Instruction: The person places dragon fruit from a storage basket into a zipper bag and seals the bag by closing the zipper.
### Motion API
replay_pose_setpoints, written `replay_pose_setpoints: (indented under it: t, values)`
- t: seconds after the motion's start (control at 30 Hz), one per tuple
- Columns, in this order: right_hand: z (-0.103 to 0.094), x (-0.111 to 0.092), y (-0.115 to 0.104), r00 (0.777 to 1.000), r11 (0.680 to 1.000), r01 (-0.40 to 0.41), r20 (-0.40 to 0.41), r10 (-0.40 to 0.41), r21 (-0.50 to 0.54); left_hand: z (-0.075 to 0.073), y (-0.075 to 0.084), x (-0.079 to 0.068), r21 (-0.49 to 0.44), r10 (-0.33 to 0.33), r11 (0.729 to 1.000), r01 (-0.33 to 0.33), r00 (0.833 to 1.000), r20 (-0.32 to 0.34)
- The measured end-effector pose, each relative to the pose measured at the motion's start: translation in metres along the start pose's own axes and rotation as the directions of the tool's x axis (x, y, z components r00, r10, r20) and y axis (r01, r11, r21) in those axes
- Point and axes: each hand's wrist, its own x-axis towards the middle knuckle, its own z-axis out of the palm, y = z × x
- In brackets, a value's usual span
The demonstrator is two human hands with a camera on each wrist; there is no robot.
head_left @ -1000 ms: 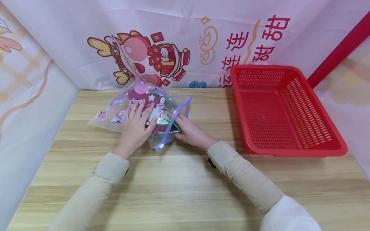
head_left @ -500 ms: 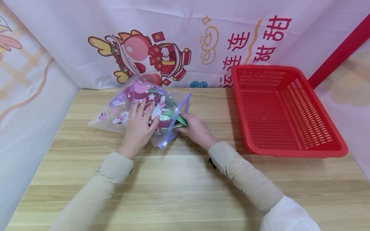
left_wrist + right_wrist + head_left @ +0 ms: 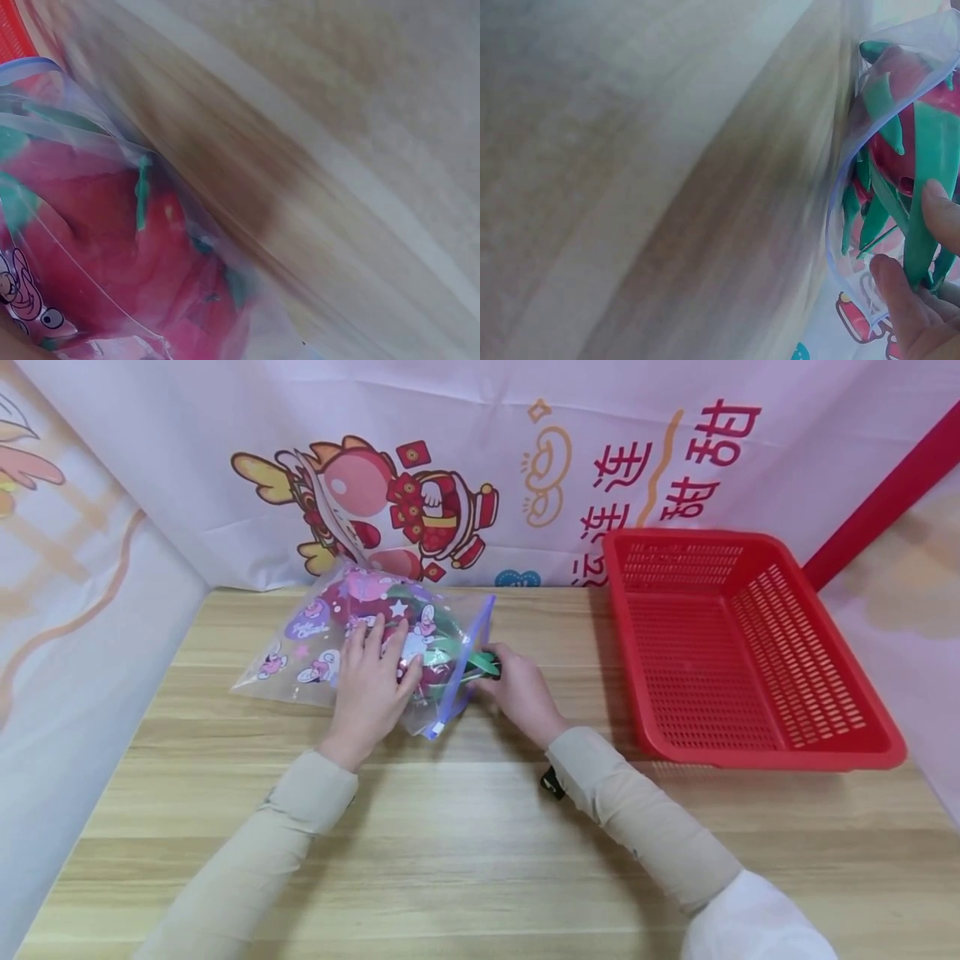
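Observation:
A clear zip bag (image 3: 311, 643) with pink cartoon prints and a purple zip edge lies on the table. Inside is a red fake dragon fruit (image 3: 894, 161) with long green scales, its tip sticking out of the bag's mouth. My left hand (image 3: 371, 693) rests on top of the bag with fingers spread, over the fruit. At the mouth, my right hand (image 3: 525, 689) pinches the green tips (image 3: 922, 247) between thumb and fingers. Part of the fruit is hidden under the print and my left hand.
To the right stands a red plastic basket (image 3: 641, 693) with slotted walls. A printed cloth (image 3: 480, 460) hangs along the back of the wooden table (image 3: 450, 860), and another cloth (image 3: 90, 635) borders the left side.
My right hand has shifted slightly right with the green tips, which now protrude further from the bag. My left hand and the bag's mouth have moved a little right too.

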Motion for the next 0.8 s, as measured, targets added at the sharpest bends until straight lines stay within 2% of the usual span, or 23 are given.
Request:
replay_pose_setpoints:
  t: [0.27, 0.43, 0.57, 0.67, 0.8]
  values:
    - [0.002, 0.005, -0.001, 1.0, 1.0, -0.005, -0.013, 0.005, 0.012, 0.001, 0.005, 0.0, 0.023, 0.007, 1.0, -0.006, 0.999, -0.031]
    - [0.006, 0.007, -0.004, 0.999, 1.0, 0.025, -0.038, -0.025, 0.001, 0.003, 0.007, -0.001, 0.04, 0.009, 0.999, -0.008, 0.999, -0.033]
    - [0.008, 0.006, -0.004, 0.999, 0.998, 0.037, -0.025, -0.036, 0.044, 0.003, 0.007, -0.002, 0.032, -0.002, 0.999, 0.003, 0.999, -0.036]
    - [0.006, 0.006, -0.003, 1.0, 0.993, 0.029, 0.005, -0.029, 0.115, -0.001, 0.007, -0.001, 0.026, -0.012, 1.0, 0.012, 1.0, 0.0]
    - [0.003, 0.005, 0.001, 0.998, 0.983, 0.043, 0.041, -0.051, 0.178, -0.012, 0.005, 0.001, 0.027, -0.019, 0.999, 0.017, 0.996, 0.087]
